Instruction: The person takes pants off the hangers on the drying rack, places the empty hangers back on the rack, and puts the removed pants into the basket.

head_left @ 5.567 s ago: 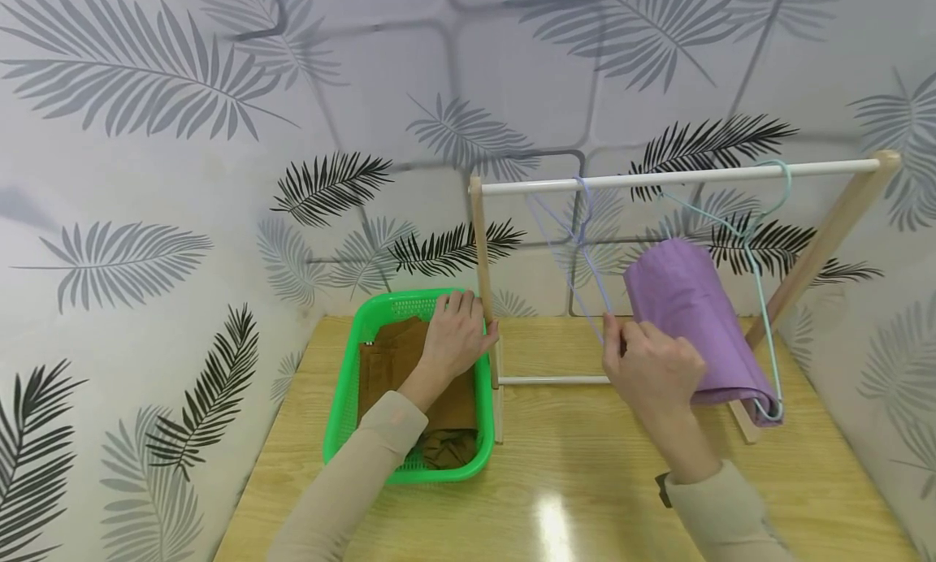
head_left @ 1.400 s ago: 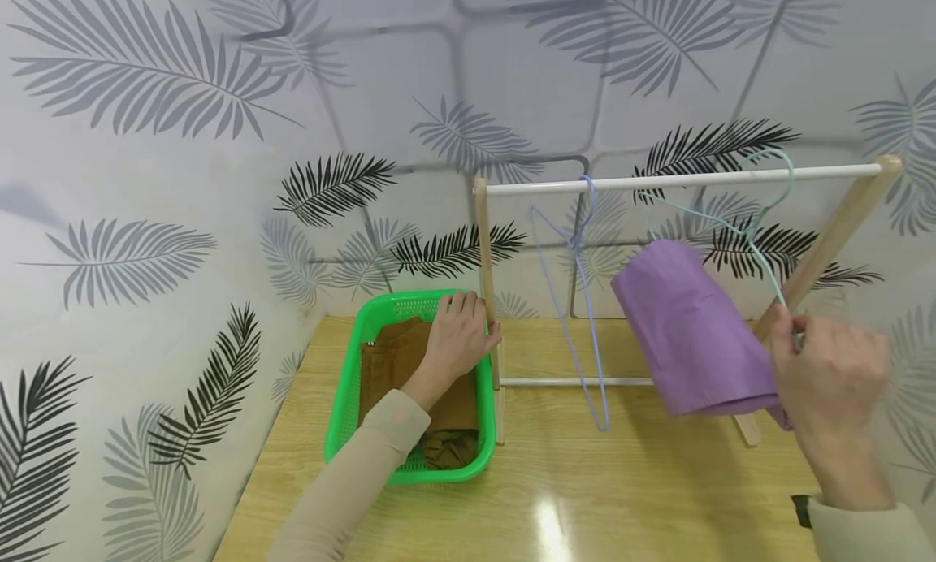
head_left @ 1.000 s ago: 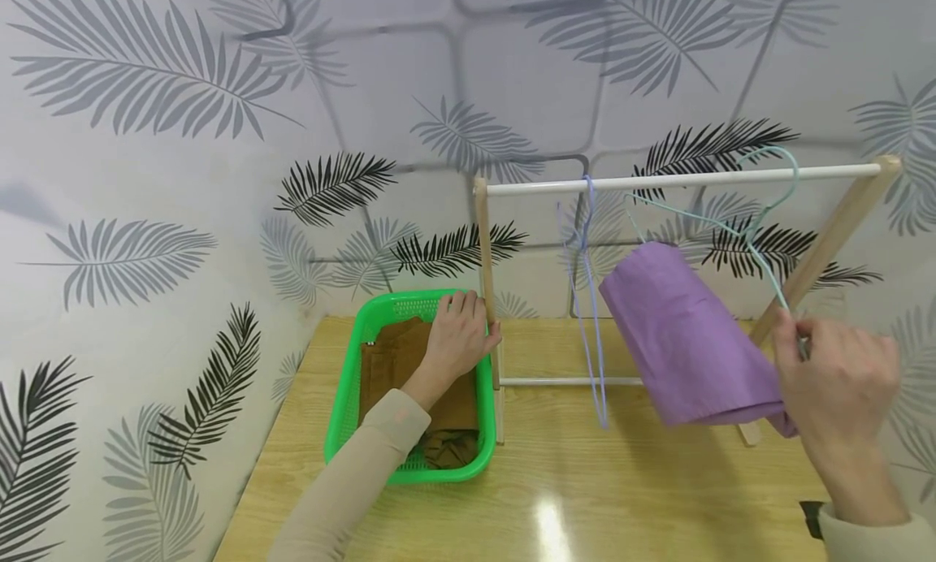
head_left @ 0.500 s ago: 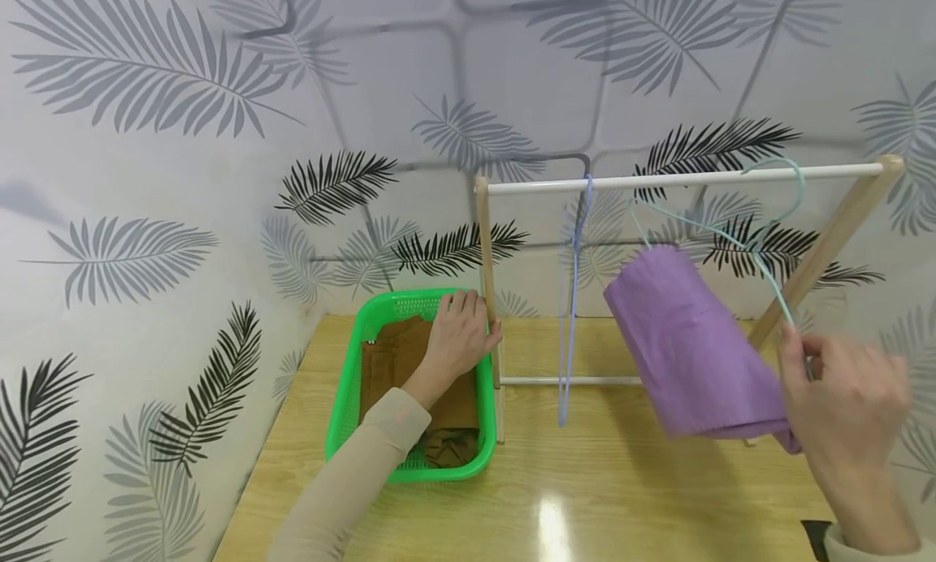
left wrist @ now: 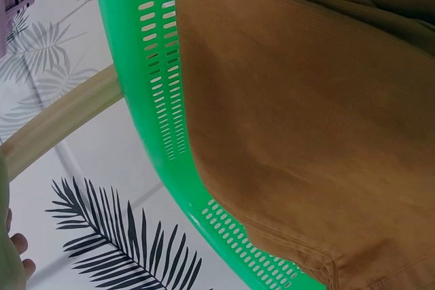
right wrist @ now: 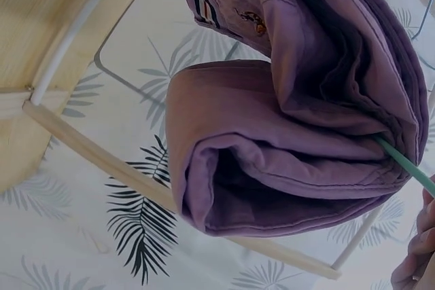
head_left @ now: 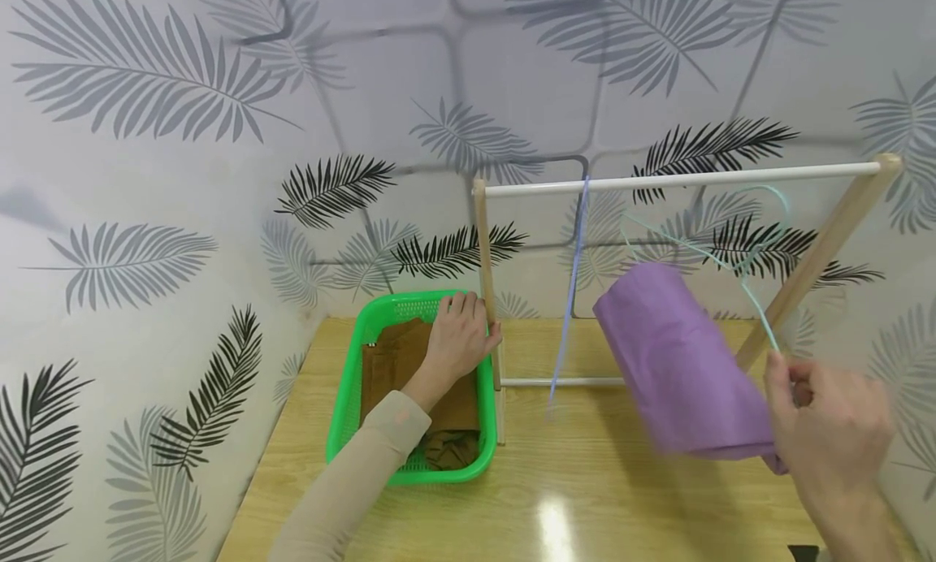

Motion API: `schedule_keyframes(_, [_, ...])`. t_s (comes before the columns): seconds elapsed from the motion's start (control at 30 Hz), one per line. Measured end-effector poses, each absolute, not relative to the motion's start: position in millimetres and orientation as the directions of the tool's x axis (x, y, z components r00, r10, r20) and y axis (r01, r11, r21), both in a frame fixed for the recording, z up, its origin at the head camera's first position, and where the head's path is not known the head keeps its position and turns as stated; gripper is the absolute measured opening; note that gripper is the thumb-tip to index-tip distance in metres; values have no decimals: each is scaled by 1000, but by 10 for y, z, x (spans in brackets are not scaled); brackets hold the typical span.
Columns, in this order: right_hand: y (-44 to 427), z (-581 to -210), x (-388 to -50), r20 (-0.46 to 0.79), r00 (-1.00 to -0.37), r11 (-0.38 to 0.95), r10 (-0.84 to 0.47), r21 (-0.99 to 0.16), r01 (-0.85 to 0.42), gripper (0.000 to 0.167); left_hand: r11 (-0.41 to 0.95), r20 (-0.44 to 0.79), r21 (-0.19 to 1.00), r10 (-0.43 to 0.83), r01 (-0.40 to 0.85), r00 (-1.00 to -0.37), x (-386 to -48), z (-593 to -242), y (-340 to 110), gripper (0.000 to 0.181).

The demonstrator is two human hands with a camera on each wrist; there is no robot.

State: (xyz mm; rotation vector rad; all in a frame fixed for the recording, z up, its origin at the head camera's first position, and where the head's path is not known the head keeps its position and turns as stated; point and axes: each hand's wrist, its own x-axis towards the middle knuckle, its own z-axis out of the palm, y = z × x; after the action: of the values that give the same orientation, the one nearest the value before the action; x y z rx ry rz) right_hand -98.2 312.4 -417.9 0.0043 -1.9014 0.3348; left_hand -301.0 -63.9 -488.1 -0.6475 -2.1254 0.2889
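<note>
In the head view my right hand (head_left: 834,424) grips the lower right part of a mint hanger (head_left: 756,306). A rolled purple garment (head_left: 687,367) is draped over that hanger; the right wrist view shows the garment (right wrist: 224,106) and the green hanger arm (right wrist: 404,161) entering its folds. The hanger's hook appears just below the rack's top rail (head_left: 680,179), apart from it. My left hand (head_left: 457,339) rests on the right rim of a green basket (head_left: 336,416), thumb across the rack's left post (head_left: 484,253). Folded brown clothing (head_left: 383,367) lies inside.
A lilac hanger (head_left: 574,270) hangs on the rail, seen edge-on, its lower end blurred. The rack's right post (head_left: 819,257) slants behind the right hand, and a low white bar (head_left: 563,382) crosses near the wooden table (head_left: 541,473). Leaf-patterned wall stands behind.
My right hand moved from the lilac hanger to the mint one. That hanger and the purple garment have come lower and left, its hook now below the rail. The lilac hanger has swung; my left hand stayed.
</note>
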Motion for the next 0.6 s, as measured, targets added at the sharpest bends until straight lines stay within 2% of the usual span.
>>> schedule_keyframes(0.33, [3030, -4313, -920, 907, -379, 947, 185, -268, -179, 56, 836, 695, -439, 548, 330, -466, -3023, -4901, -644, 38])
schedule_keyframes(0.6, [2982, -4425, -874, 899, -381, 928, 217, -311, -204, 53, 838, 675, -435, 546, 330, -495, -3007, -4884, -639, 38])
